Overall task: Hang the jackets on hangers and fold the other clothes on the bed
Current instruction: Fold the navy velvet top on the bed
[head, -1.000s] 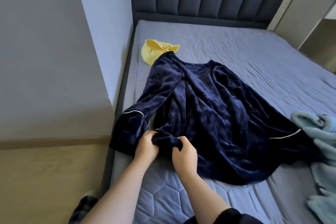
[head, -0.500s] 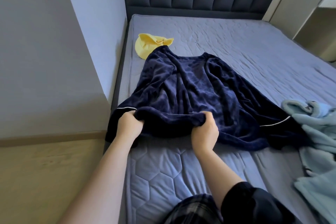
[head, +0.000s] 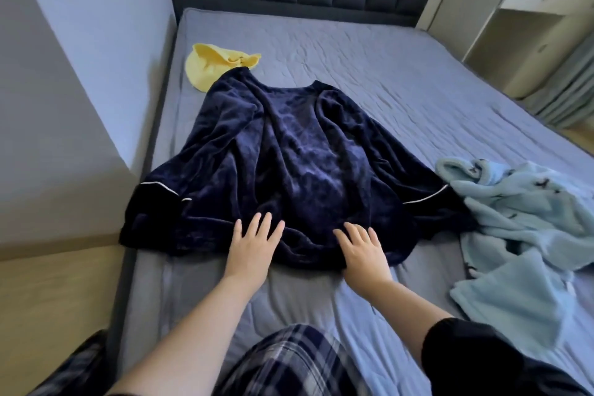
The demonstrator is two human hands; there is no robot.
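— Near you on the bed (head: 321,296), your left hand (head: 252,244) and right hand (head: 363,247) lie flat on the hem of the navy top (head: 289,164), each grip slack, holding nothing.
— To your right, a light-blue garment (head: 514,235); farther, a yellow cloth (head: 209,69).

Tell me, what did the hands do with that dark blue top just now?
Both hands let go of the navy top. A second ago they pinched its hem together, then pulled it apart; now the left hand and right hand rest flat on it, fingers straight, and the top lies spread out. The yellow cloth and light blue garment stayed put.
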